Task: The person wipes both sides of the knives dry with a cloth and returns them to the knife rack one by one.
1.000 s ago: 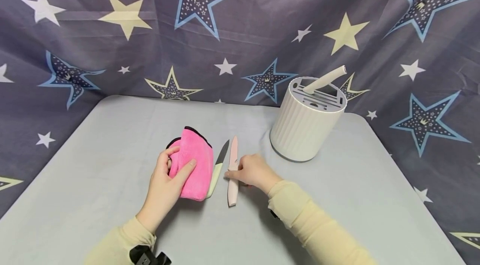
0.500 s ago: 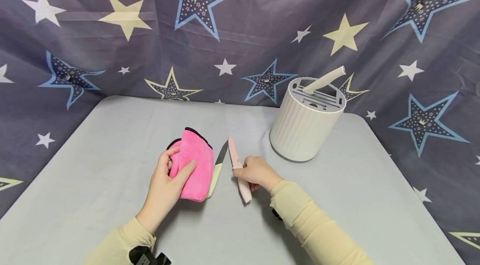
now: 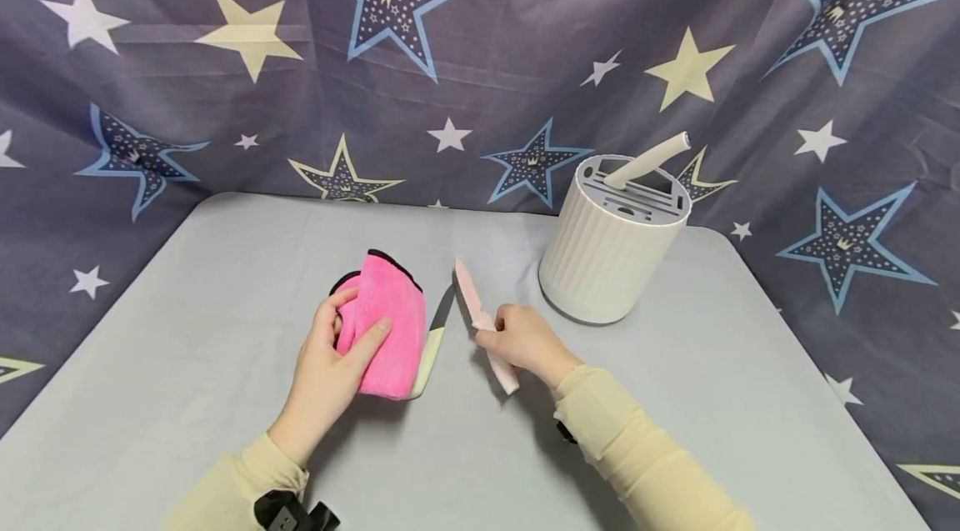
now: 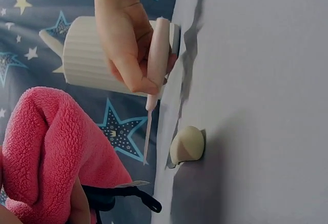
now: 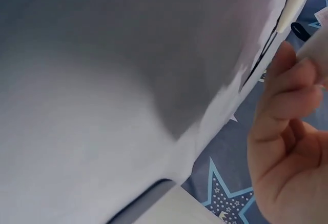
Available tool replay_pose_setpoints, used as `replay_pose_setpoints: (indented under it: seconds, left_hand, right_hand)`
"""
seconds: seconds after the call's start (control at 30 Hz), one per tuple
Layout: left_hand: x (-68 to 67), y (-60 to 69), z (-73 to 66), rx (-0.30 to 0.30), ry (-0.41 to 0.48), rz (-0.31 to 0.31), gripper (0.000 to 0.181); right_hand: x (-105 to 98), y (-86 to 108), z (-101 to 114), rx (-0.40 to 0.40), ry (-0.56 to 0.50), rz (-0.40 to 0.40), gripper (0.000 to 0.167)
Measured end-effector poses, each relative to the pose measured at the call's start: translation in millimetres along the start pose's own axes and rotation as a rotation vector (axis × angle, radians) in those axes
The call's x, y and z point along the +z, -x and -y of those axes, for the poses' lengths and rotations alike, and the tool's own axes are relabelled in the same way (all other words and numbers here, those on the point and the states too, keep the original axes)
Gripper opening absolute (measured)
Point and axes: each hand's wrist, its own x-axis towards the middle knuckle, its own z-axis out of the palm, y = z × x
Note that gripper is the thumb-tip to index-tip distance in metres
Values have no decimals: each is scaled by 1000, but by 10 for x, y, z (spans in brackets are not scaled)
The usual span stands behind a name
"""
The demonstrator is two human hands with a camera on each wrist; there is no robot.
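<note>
My left hand [image 3: 330,364] grips a folded pink cloth [image 3: 395,310] edged in black, my thumb laid across its front and the other fingers behind it. My right hand [image 3: 528,341] has the pink knife [image 3: 472,298] pinched by its handle close to the blade, thumb on one side and curled fingers on the other. The blade points away from me and slants a little to my left, and the butt of the handle sticks out behind my grip, towards my right. From my left wrist I see that this knife is up off the desk [image 3: 225,314], its thin blade edge-on. From my right wrist only a blurred bit of the handle shows, at the frame's edge.

Between the cloth and the pink knife, a dark-bladed knife [image 3: 431,352] with a pale yellow-green handle lies on the desk, just beside the cloth. The two knife tips look close together from above; I cannot tell whether they touch.

Well to the right of the cloth, and farther back than my right hand, stands a white ribbed knife block [image 3: 600,264] with a grey slotted top. One off-white handle [image 3: 648,160] juts from it, leaning right. Behind everything hangs a dark star-patterned cloth backdrop [image 3: 495,39].
</note>
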Motion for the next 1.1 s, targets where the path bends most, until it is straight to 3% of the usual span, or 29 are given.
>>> replay_pose_setpoints:
  seconds: [0.27, 0.43, 0.7, 0.9, 1.1]
  left_hand:
    - [-20, -48, -30, 65, -62, -17, 56]
    - [-38, -74, -25, 159, -118, -28, 56]
    - [-57, -104, -87, 287, -181, -15, 59]
    - [-24, -133, -165, 475, -257, -48, 61]
    - [15, -165, -181, 646, -366, -81, 62]
  right_hand:
    - [-119, 140, -43, -123, 64, -95, 14]
    - [-200, 272, -76, -158, 54, -122, 12]
    - [-301, 476, -89, -136, -66, -50, 9]
    - [-299, 577, -119, -154, -86, -25, 8]
    - [-262, 624, -139, -253, -46, -50, 11]
